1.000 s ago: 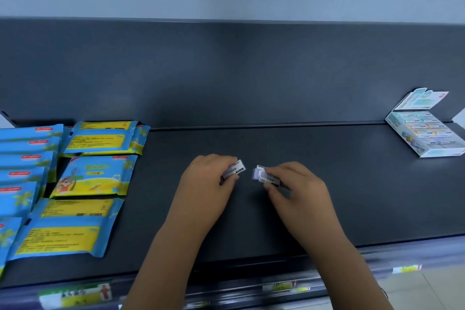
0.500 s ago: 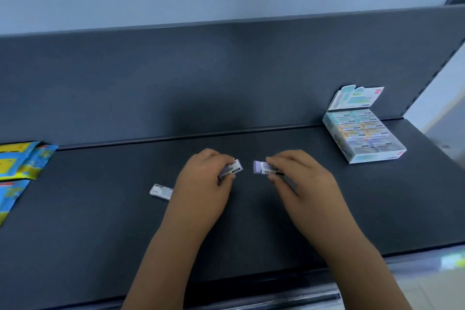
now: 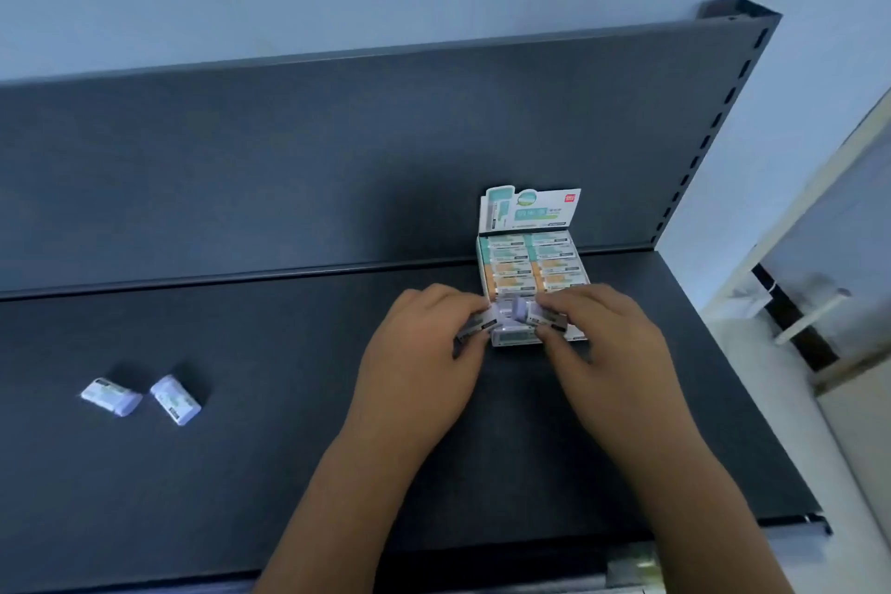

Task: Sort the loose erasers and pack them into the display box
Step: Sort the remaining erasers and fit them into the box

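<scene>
1. The left grip (image 3: pixel 424 352) curls round a sleeved eraser (image 3: pixel 477 326). The right grip (image 3: pixel 612 347) pinches a second eraser (image 3: pixel 547 318). Both are at the near end of the display box (image 3: pixel 480 256).
2. A loose eraser (image 3: pixel 112 396) and its neighbour (image 3: pixel 174 399) lie on the shelf (image 3: pixel 289 473), well apart to the left.
3. They are probably light, firm blocks with slick paper sleeves. They are best pinched by the long sides, so each drops flat into its row.
</scene>
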`<state>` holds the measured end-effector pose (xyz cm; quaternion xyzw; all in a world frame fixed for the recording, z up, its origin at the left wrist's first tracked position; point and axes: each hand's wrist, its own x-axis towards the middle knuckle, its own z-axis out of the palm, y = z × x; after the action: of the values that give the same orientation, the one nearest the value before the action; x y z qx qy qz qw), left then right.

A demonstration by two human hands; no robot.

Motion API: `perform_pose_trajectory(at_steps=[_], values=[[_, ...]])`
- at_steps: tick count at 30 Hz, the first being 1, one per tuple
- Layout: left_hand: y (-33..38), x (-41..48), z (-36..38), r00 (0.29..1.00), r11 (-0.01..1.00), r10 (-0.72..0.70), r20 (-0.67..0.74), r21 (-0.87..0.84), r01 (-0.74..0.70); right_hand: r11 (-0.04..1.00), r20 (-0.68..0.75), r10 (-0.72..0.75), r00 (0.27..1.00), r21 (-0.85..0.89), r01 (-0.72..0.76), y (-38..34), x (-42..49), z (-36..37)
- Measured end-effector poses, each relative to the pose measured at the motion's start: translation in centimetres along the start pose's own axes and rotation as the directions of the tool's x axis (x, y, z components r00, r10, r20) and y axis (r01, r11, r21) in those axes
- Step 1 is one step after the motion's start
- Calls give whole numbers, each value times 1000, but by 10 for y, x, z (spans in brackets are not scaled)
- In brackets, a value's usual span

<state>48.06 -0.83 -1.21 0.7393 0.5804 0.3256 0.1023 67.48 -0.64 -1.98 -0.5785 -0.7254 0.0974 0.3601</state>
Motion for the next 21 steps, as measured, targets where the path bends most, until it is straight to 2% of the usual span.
perform_pose_trajectory(at_steps=[7,17,21], values=[[30,28,34,999,996,37,7,76,-38,998,-38,58,998,22,-58,38,7,-18],[27,41,57,995,961,78,60,261,-91,994,21,105,994,-6,-105,55,5,-13],[23,44,57,997,965,68,48,251,-78,995,13,100,995,11,-100,55,7,-11]])
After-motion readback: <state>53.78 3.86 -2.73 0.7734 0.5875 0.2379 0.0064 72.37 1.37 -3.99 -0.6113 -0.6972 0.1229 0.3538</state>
